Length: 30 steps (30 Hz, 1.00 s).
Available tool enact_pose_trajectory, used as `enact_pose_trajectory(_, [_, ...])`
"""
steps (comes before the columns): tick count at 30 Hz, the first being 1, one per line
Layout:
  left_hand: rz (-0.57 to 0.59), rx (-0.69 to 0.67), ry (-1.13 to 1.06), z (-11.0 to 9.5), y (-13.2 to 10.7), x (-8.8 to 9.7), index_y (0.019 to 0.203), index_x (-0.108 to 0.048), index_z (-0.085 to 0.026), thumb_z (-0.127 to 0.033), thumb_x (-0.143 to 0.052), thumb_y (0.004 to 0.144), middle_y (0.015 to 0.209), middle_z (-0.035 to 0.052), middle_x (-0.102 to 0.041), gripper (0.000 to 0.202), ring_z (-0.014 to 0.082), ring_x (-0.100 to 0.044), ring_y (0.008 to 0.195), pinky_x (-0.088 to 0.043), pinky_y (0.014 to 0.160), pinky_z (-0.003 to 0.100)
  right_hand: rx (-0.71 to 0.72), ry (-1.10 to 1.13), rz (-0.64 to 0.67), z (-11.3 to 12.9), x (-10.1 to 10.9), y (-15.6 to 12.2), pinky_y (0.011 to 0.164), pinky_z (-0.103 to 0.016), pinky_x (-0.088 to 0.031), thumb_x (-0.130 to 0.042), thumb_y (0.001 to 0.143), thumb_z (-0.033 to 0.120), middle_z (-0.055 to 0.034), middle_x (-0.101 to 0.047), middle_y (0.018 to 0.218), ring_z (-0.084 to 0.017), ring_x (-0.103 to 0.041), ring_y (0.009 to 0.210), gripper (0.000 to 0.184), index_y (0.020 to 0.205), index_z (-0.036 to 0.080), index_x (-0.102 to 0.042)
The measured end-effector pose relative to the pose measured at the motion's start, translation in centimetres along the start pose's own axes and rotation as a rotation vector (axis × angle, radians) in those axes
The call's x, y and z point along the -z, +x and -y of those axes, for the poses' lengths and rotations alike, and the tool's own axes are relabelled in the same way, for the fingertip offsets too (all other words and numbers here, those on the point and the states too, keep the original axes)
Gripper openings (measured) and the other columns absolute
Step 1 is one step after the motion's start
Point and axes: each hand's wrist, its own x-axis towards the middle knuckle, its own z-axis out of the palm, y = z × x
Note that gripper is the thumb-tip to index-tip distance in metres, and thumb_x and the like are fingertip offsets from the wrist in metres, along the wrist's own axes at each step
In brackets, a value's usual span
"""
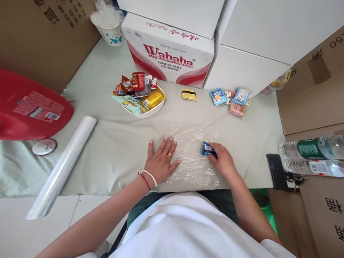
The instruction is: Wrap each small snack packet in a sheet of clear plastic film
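A sheet of clear plastic wrap [192, 158] lies wrinkled on the cloth-covered table [118, 141] in front of me. Spread flat, my left hand [161, 157] rests on the sheet's left edge. My right hand [223, 160] grips a small blue snack packet [208, 149] over the sheet's right side; whether the packet touches the film I cannot tell. Beyond the sheet lies a yellow snack packet [189, 94]. Several snack packets, a blue one [218, 97] among them, are grouped at the back right. A white dish [154, 111] heaped with wrapped snacks stands at the back left.
On the left are a roll of plastic film [63, 164], overhanging the front edge, a red jug [26, 107] and a round white object [44, 146]. Boxes [171, 52] and a paper cup [109, 30] line the back. Plastic bottles [314, 149] and a dark phone [276, 171] lie right.
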Motion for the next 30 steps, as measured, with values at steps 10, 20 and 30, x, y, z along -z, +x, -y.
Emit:
enact_pose_trajectory(10, [0.012,0.015,0.041,0.0,0.0,0.0,0.167,-0.03,-0.02,-0.054,-0.039,0.105,0.175,0.0165,-0.021,0.072,0.035,-0.022,0.163,0.009,0.126,0.073,0.038,0.055,-0.085,2.6,1.9,0.6,0.1,-0.042,-0.057,-0.07,0.092,0.029,-0.0094,-0.061,0.13,-0.027,-0.066,0.115,0.048,0.14,0.03,-0.065])
enact_pose_trajectory(20, [0.066,-0.097,-0.02,2.9,0.1,1.2,0.168,-0.026,-0.021,-0.056,-0.044,0.103,0.173,0.0179,-0.027,0.076,0.0359,-0.031,0.16,0.0,0.13,0.068,0.18,-0.021,0.239,7.0,-2.6,3.4,0.097,-0.04,-0.057,-0.074,0.094,0.029,-0.0111,-0.06,0.139,-0.027,-0.066,0.117,0.055,0.147,0.028,-0.06])
enact_pose_trajectory(30, [0.094,-0.109,0.019,3.1,0.0,1.5,0.168,-0.026,-0.014,-0.064,-0.044,0.1,0.174,0.0177,-0.024,0.086,0.0333,-0.026,0.162,0.01,0.131,0.062,0.113,-0.222,0.03,6.2,0.9,21.7,0.113,-0.047,-0.049,-0.059,0.097,0.024,-0.0156,-0.047,0.16,-0.034,-0.06,0.132,0.059,0.155,0.016,-0.051])
